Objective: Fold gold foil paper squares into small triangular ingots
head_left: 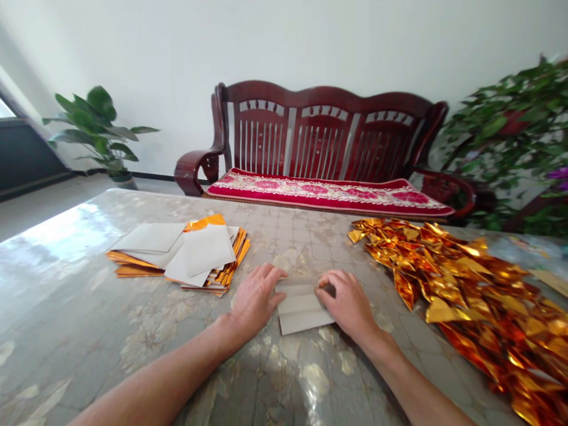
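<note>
A pale sheet of paper (304, 313) with crease lines lies on the table between my hands, its far edge lifted and blurred. My left hand (258, 296) pinches the sheet's far left side between thumb and fingers. On the far right side, the curled fingers and thumb of my right hand (346, 299) grip the same sheet. To the left sits a loose stack of paper sheets (208, 251), pale on one face and shiny orange-gold on the other. A heap of folded gold foil pieces (444, 278) spreads along the right.
The table (177, 355) has a glossy patterned cover. Behind it stands a dark red wooden bench (319, 133) with a red floral cushion (328, 192). A potted plant (100, 130) is at the far left, and leafy plants (510, 130) are at the right. Clear plastic (523, 254) lies beyond the heap.
</note>
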The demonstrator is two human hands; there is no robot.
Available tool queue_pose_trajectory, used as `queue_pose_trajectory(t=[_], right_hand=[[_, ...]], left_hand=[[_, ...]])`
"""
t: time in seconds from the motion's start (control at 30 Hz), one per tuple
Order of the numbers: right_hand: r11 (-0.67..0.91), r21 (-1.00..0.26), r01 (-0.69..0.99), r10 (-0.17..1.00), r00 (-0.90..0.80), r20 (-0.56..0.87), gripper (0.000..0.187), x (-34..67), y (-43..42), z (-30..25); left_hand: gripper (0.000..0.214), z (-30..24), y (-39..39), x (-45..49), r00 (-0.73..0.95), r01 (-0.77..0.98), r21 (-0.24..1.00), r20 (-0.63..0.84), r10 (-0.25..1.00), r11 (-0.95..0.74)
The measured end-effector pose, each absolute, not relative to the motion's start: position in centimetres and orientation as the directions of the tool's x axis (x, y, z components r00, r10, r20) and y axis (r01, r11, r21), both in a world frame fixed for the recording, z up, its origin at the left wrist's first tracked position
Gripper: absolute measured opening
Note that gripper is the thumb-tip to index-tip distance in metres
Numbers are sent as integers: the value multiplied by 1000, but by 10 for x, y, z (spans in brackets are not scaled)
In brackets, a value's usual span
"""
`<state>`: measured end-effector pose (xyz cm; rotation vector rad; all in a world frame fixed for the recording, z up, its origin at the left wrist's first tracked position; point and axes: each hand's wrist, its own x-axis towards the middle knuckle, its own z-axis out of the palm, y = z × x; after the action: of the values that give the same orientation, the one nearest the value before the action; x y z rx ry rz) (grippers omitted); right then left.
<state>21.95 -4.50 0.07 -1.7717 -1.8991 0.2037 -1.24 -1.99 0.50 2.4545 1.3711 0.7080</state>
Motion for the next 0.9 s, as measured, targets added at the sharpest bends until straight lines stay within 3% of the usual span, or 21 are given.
queue_pose_trajectory(t=[0.1, 0.27, 0.33, 0.53, 0.67, 0.9], right_hand=[[181, -514, 838, 947, -8, 320, 4, 220, -45, -2], [422, -530, 735, 830, -78, 552, 9, 221, -49, -1], [518, -477, 710, 760, -127, 637, 12, 221, -52, 1], [536, -444, 718, 696, -79, 713, 20, 219, -58, 4], [574, -321, 753, 641, -170, 748, 35, 218, -61, 9], [603, -86, 793, 619, -397, 678, 24, 218, -67, 14]], left_hand=[[50, 3, -16, -12, 397, 746, 436, 315, 862, -503], [13, -3, -11, -15, 400, 640, 586, 297, 867, -497], [17, -4, -12, -17, 383, 579, 602, 395, 835, -550], [23, 2, -21, -22, 326, 461, 437, 726, 605, -773], [27, 8, -23, -23, 332, 501, 343, 771, 543, -795], [26, 5, -22, -23, 459, 526, 266, 711, 533, -808]])
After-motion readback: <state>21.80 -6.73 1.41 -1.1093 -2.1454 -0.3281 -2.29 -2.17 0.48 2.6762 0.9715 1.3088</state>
